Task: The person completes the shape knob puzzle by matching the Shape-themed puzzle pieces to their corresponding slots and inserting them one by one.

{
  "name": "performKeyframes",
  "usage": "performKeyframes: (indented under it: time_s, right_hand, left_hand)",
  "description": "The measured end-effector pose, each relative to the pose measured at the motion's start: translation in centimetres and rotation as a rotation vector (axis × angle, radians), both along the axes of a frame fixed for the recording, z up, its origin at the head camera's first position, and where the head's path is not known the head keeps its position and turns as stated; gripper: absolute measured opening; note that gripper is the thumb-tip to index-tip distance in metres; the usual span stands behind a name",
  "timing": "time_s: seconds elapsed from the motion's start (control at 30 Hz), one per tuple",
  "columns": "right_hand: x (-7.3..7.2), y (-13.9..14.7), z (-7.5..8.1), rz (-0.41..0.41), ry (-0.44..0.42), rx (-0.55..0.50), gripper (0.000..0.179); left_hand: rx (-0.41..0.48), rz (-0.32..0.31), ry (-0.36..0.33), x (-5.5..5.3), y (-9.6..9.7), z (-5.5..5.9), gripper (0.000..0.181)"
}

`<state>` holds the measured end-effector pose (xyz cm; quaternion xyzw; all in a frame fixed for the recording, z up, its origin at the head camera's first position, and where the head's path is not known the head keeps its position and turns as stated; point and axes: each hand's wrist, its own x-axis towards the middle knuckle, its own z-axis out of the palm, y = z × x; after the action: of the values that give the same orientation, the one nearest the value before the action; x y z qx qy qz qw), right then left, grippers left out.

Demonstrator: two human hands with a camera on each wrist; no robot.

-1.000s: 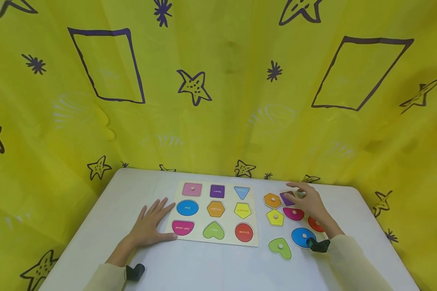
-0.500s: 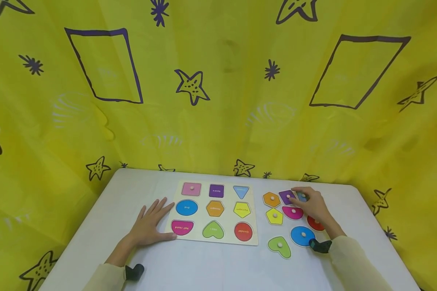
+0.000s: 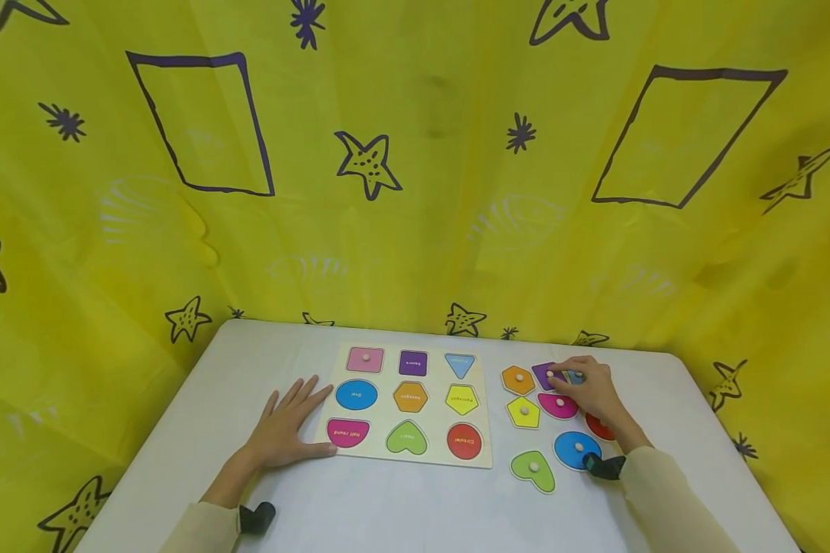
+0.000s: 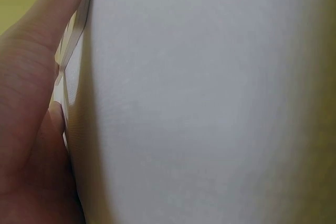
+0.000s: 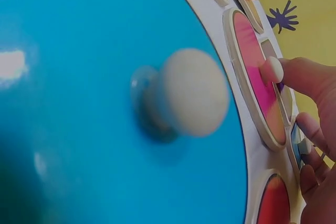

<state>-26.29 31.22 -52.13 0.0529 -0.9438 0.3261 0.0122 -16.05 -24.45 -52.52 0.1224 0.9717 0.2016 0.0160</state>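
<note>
My left hand [image 3: 283,432] lies with fingers spread on the table at the left edge of a cream shape puzzle board [image 3: 436,455], fingertips and thumb at its side. Over the loose pieces at the right, my right hand [image 3: 592,388] pinches the knob of the purple square piece [image 3: 541,371] between thumb and index finger. In the right wrist view the thumb overlaps the knob of the magenta half-round piece [image 5: 252,61], and the other fingers curl near the blue triangle piece [image 5: 296,148]. A pink rectangle piece [image 3: 356,361] with a knob sits in the board's corner.
Loose knobbed pieces lie around the right hand: an orange hexagon [image 3: 510,382], a yellow pentagon [image 3: 519,421], a red circle [image 3: 600,427], a blue oval [image 3: 569,455] and a green heart [image 3: 526,461]. A yellow curtain [image 3: 415,253] hangs behind the white table [image 3: 387,514].
My right hand has come down from above the pieces, its spread thumb and index finger closing on the purple square's knob. The left hand has stayed at the board.
</note>
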Motion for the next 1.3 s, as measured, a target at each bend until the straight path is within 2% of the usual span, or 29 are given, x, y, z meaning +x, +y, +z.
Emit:
performKeyframes:
  time_s: [0.37, 0.7, 0.97, 1.17, 1.3]
  right_hand:
    - [0.1, 0.0, 0.1, -0.027, -0.051, -0.034, 0.039]
    - [0.1, -0.3, -0.1, -0.025, -0.010, -0.027, 0.037]
    - [0.2, -0.4, 0.1, -0.025, 0.020, -0.008, 0.031]
    - [0.2, -0.8, 1.0, -0.053, 0.027, 0.009, 0.030]
    - [0.0, -1.1, 1.5, -0.043, 0.057, 0.016, 0.028]
  left_hand:
    - [0.011, -0.003, -0.001, 0.0, 0.0, 0.2, 0.103]
    - [0.008, -0.004, 0.005, 0.0, 0.0, 0.0, 0.103]
    - [0.074, -0.034, 0.068, 0.1, -0.2, -0.8, 0.103]
    - [0.084, -0.039, 0.089, -0.1, -0.5, -1.6, 0.103]
    - [0.071, -0.037, 0.101, -0.4, -0.7, -2.2, 0.103]
